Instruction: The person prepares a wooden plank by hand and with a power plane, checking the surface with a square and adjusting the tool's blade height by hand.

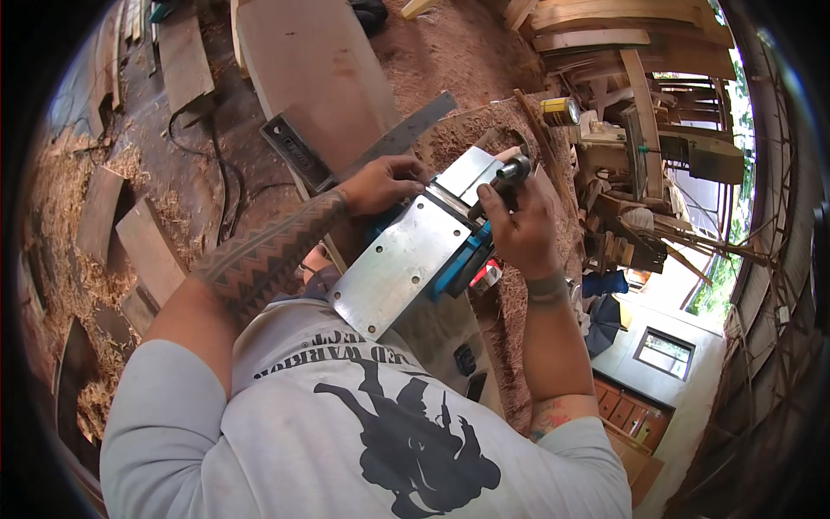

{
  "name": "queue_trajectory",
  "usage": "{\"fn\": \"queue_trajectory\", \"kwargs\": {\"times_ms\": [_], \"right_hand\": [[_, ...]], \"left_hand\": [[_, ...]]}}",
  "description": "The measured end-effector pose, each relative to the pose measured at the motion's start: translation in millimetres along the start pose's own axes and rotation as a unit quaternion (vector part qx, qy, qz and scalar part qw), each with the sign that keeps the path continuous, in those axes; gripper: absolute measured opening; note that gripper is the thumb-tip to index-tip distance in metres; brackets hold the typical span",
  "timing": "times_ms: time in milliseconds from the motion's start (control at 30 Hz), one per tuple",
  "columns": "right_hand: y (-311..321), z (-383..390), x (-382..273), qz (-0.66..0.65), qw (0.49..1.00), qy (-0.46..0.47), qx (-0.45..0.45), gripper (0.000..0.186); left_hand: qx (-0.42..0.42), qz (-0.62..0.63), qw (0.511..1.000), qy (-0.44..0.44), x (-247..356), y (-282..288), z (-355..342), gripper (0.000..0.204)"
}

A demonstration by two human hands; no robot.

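An upturned power planer (398, 268) with silver base plates and a teal body lies diagonally in front of my torso. My left hand (385, 186), fingers curled, grips its left side near the gap between the plates. My right hand (526, 225) is closed on a dark cylindrical fitting with a metal end (512, 169), at the planer's upper right. Behind the planer, a long metal blade (406, 130) with a black handle (294, 151) lies beside a pale board (303, 52).
Boards (147, 242) and shavings cover the floor at left, where a black cord (220, 173) runs. At right are shavings, a yellow can (560, 111), stacked timber (631, 35) and a pale wall with a window (661, 350).
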State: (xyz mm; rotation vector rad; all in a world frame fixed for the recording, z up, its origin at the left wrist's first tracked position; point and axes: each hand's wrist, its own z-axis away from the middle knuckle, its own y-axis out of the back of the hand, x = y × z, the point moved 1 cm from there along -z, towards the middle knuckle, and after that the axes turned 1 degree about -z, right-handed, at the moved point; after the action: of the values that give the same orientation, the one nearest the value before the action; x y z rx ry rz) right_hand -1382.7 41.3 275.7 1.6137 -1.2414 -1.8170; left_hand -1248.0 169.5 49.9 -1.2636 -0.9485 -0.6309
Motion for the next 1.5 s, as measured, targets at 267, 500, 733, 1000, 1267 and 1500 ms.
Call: {"fn": "queue_trajectory", "kwargs": {"times_ms": [267,500,733,1000,1267,1500], "right_hand": [[4,-3,-13,-0.048,0.997,-0.054,0.027,0.017],[11,-8,-15,0.021,0.999,-0.008,0.042,0.018],[13,-8,-13,0.011,1.0,0.02,-0.005,0.018],[5,-12,-10,0.092,0.992,0.085,-0.023,0.022],[-2,-21,-12,0.019,0.997,0.042,-0.069,0.02],[-32,-47,-21,0.107,0.976,0.188,0.016,0.022]], "left_hand": [[0.01,-0.011,1.0,0.009,1,5,2,0.018],[0.015,-0.005,1.0,0.007,-1,5,4,0.017],[0.009,0.023,1.0,0.001,-5,2,0,0.018],[0.013,-0.007,1.0,-0.003,-5,2,-2,0.019],[0.016,-0.026,0.999,0.009,0,4,2,0.02],[0.013,-0.013,1.0,0.012,-3,6,2,0.022]]}}
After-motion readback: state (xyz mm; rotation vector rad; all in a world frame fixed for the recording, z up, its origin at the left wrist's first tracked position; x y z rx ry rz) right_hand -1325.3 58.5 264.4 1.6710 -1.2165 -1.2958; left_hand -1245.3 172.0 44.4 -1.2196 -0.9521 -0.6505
